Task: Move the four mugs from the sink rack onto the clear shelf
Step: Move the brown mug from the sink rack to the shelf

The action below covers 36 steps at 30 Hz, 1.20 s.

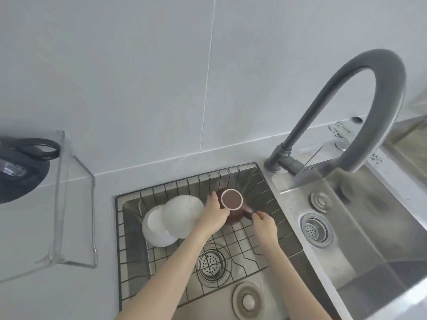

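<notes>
A dark brown mug (232, 199) stands upside down in the black wire sink rack (235, 234), its pale-rimmed base facing up. My left hand (213, 214) wraps its left side. My right hand (264, 224) pinches its handle on the right. Two white mugs (182, 213) (156, 225) lie upside down to the left, touching each other, partly hidden by my left forearm. The clear shelf (69, 204) stands on the counter at the left with nothing on top of it.
A tall grey curved faucet (369, 100) arches over the right steel basin (346, 227). A black kettle (20, 167) sits behind the clear shelf at the far left. Drain strainers lie under the rack and in the right basin. The white tiled wall is close behind.
</notes>
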Available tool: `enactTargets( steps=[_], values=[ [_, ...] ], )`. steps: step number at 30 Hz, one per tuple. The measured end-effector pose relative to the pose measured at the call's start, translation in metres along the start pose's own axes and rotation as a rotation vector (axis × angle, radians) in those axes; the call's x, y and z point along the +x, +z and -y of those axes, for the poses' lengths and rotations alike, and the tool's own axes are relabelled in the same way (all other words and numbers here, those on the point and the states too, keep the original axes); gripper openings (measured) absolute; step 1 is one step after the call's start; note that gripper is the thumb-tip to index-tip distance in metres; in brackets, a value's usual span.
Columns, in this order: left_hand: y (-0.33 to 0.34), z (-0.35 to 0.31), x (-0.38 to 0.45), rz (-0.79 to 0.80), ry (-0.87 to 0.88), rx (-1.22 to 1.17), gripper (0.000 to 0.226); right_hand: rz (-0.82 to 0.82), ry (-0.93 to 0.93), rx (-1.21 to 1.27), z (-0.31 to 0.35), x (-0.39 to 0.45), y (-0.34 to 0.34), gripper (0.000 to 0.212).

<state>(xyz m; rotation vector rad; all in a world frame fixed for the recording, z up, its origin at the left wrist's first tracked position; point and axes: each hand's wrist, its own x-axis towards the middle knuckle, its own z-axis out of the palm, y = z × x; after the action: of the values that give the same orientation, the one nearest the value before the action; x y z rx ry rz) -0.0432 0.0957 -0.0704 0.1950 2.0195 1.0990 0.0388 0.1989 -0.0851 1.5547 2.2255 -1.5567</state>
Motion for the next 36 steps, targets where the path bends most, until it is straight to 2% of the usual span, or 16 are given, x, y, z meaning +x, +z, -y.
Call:
enactTargets(
  steps=[4, 9, 12, 15, 18, 21, 24, 28, 30, 32, 34, 36],
  values=[
    [0.004, -0.001, 0.008, -0.015, -0.040, -0.062, 0.074, -0.049, 0.014, 0.065, -0.005, 0.006, 0.006, 0.023],
    [0.001, 0.002, 0.003, -0.042, -0.016, -0.027, 0.071, -0.094, -0.010, 0.108, 0.006, -0.004, 0.000, 0.042],
    [-0.006, -0.004, -0.007, -0.083, 0.060, 0.024, 0.068, -0.113, -0.090, 0.134, 0.020, -0.012, -0.009, 0.030],
    [-0.018, -0.017, -0.026, -0.195, 0.202, 0.076, 0.068, -0.124, -0.188, 0.214, 0.038, -0.022, -0.019, 0.027],
    [-0.038, -0.032, -0.058, -0.412, 0.320, 0.111, 0.070, -0.106, -0.298, 0.277, 0.068, -0.042, -0.023, 0.021],
    [-0.066, -0.041, -0.099, -0.629, 0.397, 0.042, 0.076, -0.033, -0.429, 0.316, 0.107, -0.076, -0.020, 0.021],
    [-0.097, -0.036, -0.143, -0.813, 0.385, -0.038, 0.079, 0.047, -0.556, 0.333, 0.144, -0.117, -0.007, 0.013],
    [-0.140, -0.007, -0.199, -0.972, 0.365, -0.151, 0.071, 0.211, -0.683, 0.298, 0.179, -0.175, 0.027, 0.023],
    [-0.160, 0.010, -0.219, -1.009, 0.342, -0.218, 0.067, 0.296, -0.731, 0.245, 0.186, -0.194, 0.047, 0.018],
    [-0.181, 0.029, -0.238, -1.015, 0.315, -0.224, 0.066, 0.377, -0.771, 0.194, 0.188, -0.210, 0.068, 0.026],
    [-0.200, 0.046, -0.251, -0.997, 0.282, -0.195, 0.057, 0.422, -0.772, 0.162, 0.187, -0.223, 0.084, 0.026],
    [-0.218, 0.063, -0.261, -0.925, 0.250, -0.211, 0.050, 0.450, -0.764, 0.130, 0.182, -0.234, 0.099, 0.018]
  ],
)
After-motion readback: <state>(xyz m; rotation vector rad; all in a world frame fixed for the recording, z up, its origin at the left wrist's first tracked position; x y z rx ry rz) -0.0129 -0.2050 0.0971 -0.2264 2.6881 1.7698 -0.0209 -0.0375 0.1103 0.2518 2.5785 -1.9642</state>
